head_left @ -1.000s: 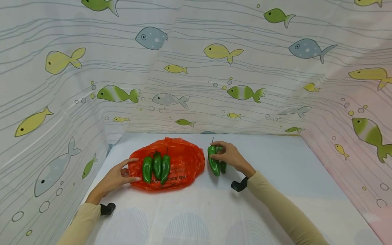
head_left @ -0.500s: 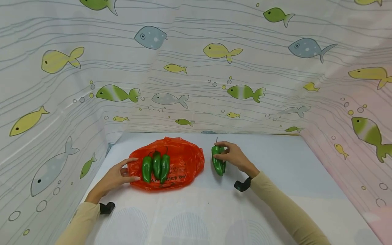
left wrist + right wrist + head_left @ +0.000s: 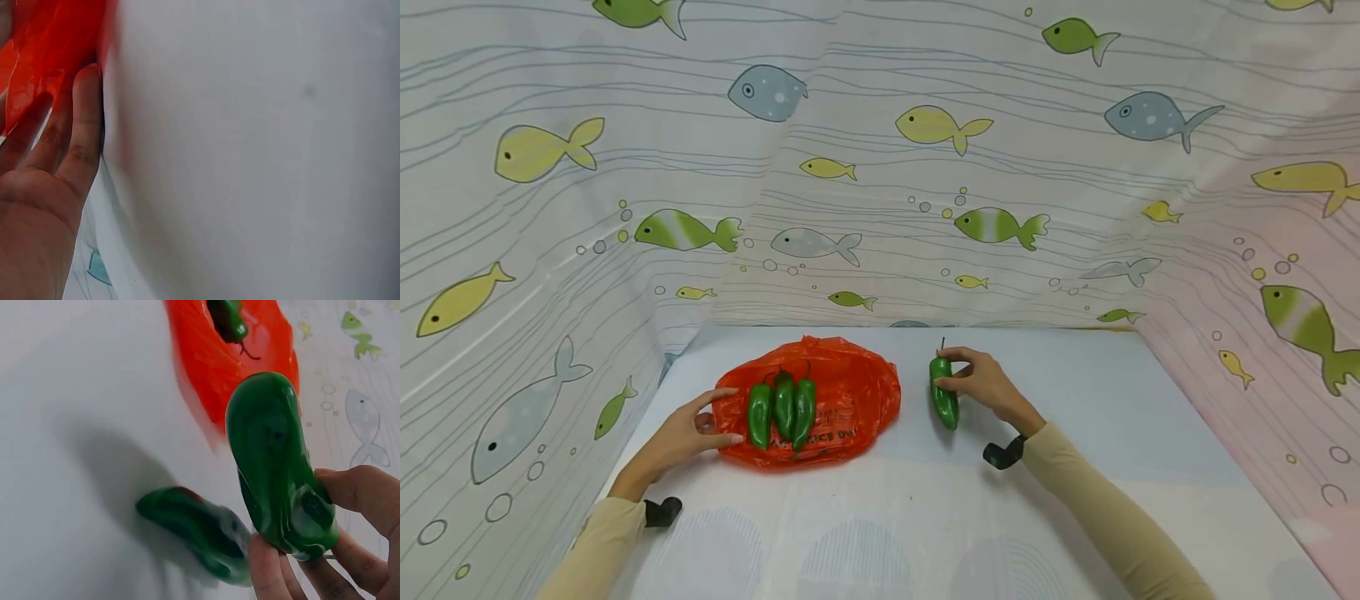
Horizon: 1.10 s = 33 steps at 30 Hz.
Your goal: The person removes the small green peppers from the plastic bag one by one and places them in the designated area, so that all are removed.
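Pinched upright between the fingers and thumb of my right hand [image 3: 987, 385] is a glossy green pepper [image 3: 943, 402]. A second green pepper [image 3: 197, 534] lies on the table just below it in the right wrist view; the held one hides it in the head view. At the left, a crumpled red plastic bag [image 3: 865, 387] is spread out with three green peppers [image 3: 784, 410] side by side on it. My left hand [image 3: 679, 435] rests against the bag's left edge, thumb and fingers apart; the left wrist view shows straight fingers [image 3: 86, 119] against the red plastic.
The white table [image 3: 865, 508] reaches back to a wall [image 3: 880, 192] of fish-printed sheeting, which also lines both sides. A dark wrist camera [image 3: 662, 511] sits at my left cuff, another camera [image 3: 1003, 452] at the right.
My right hand has shifted right, away from the bag, carrying its pepper over the second one, which showed beside it earlier. My left hand stays put.
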### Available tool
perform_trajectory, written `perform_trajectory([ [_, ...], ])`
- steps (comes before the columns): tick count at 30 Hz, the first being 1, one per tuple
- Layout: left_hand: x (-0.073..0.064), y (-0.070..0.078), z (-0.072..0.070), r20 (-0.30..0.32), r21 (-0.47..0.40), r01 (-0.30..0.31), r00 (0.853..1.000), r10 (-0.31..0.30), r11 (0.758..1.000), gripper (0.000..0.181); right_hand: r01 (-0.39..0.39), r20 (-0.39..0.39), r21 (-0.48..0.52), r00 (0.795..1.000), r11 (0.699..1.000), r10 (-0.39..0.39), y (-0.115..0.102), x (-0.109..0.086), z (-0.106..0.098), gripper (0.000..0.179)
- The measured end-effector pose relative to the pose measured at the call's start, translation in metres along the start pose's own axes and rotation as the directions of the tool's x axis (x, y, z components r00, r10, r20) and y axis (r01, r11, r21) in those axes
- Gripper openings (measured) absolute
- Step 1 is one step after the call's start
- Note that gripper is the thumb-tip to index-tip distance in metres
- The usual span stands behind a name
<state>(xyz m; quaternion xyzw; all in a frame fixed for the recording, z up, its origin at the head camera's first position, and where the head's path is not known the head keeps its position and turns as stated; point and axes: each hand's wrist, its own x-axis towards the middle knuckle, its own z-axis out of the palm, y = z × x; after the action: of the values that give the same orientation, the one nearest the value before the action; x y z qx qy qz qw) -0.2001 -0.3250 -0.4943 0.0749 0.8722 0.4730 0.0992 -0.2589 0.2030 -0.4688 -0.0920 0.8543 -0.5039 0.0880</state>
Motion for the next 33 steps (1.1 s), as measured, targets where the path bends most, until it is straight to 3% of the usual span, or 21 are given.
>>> perform_trajectory([
  [13,-0.002,0.001,0.003,0.012,-0.016,0.006,1.0,-0.006,1.0,0.086,-0.025,-0.021,0.023,0.999,0.999,0.025,0.014,-0.01,-0.015,0.065],
  [33,-0.001,0.001,0.0,0.002,0.006,0.013,1.0,-0.013,1.0,0.085,-0.067,-0.064,0.022,0.996,0.997,0.069,0.036,-0.007,-0.03,0.066],
])
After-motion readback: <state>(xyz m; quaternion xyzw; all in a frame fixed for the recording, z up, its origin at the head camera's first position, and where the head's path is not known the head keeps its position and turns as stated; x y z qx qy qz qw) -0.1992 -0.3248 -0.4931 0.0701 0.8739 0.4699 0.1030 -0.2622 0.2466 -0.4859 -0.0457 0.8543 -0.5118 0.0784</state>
